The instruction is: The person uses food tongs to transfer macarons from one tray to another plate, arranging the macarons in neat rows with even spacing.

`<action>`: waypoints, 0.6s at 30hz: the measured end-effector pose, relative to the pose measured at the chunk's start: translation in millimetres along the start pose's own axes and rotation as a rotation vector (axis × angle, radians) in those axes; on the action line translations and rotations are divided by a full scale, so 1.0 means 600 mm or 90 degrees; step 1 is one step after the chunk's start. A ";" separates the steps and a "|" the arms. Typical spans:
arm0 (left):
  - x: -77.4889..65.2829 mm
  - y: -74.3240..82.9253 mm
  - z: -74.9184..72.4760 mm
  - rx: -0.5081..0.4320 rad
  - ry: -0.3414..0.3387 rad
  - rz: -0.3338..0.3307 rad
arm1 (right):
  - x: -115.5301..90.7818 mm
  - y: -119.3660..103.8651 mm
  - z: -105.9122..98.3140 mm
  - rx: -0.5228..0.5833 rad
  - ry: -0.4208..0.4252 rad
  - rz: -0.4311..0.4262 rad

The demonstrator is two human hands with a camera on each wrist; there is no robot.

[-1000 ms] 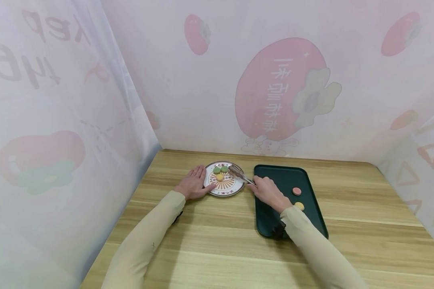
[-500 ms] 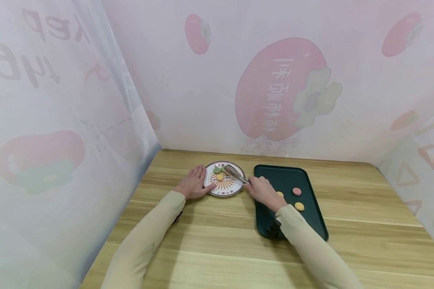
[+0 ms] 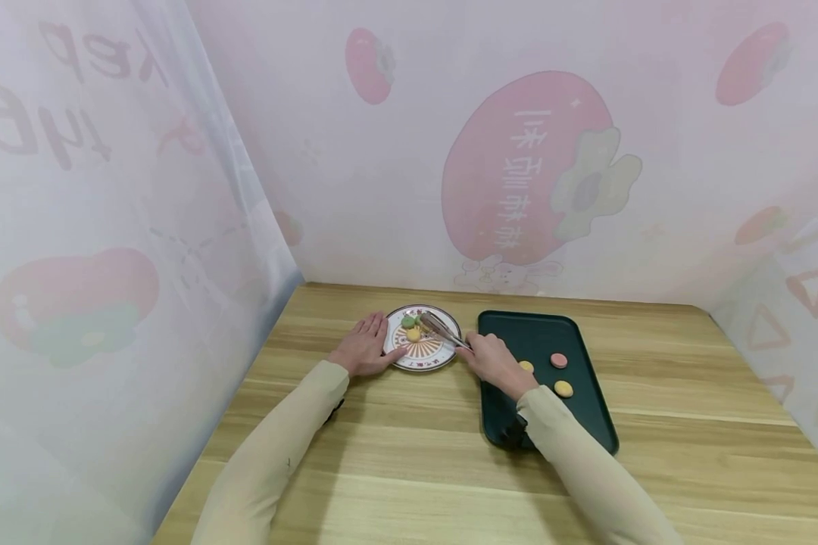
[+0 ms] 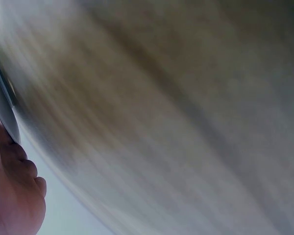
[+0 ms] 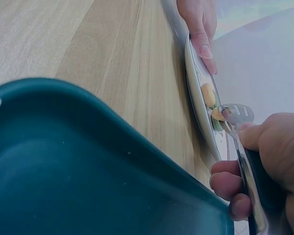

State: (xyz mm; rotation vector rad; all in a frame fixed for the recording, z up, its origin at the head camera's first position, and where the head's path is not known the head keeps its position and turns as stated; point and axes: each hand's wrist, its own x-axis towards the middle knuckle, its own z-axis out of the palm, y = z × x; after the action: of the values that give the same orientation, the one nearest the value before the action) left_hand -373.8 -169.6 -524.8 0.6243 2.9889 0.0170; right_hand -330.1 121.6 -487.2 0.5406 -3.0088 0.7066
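My right hand (image 3: 496,362) grips a pair of metal tongs (image 3: 443,329), their tips over the right part of a white patterned plate (image 3: 426,362). In the right wrist view, an orange-yellow macaron (image 5: 217,114) shows at the tips of the tongs; whether it is pinched or lies beneath them I cannot tell. On the plate sit a yellow macaron (image 3: 413,334) and a green macaron (image 3: 408,322), while another green one is partly covered by the tongs. My left hand (image 3: 364,350) rests at the plate's left rim, fingers extended and thumb on the edge.
A dark green tray (image 3: 538,325) lies to the plate's right, under my right forearm. It bears a pink macaron (image 3: 558,360), a yellow macaron (image 3: 563,388) and another yellow one (image 3: 526,366) beside my right wrist. A printed curtain (image 3: 382,189) hangs behind the wooden table (image 3: 409,462).
My right hand has shifted slightly left, bringing the tongs' tips further over the plate and the second green macaron. A yellow macaron on the tray has come into view. My left hand stays put.
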 end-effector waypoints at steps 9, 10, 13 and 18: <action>-0.002 0.001 -0.004 0.001 -0.007 -0.004 | 0.002 0.000 0.000 0.002 0.008 -0.005; -0.002 0.002 -0.005 0.000 -0.007 -0.003 | 0.002 0.000 0.000 0.000 0.010 -0.006; -0.002 0.004 -0.007 -0.002 -0.002 -0.001 | 0.002 0.002 -0.001 -0.001 0.012 -0.005; 0.000 0.004 -0.007 0.000 -0.005 -0.006 | 0.001 0.004 -0.001 0.002 0.019 -0.002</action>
State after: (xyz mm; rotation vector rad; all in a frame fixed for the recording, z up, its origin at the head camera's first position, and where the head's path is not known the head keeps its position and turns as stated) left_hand -373.1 -167.7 -520.8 0.6087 2.9846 0.0133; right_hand -331.6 123.8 -487.4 0.5296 -2.9787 0.7122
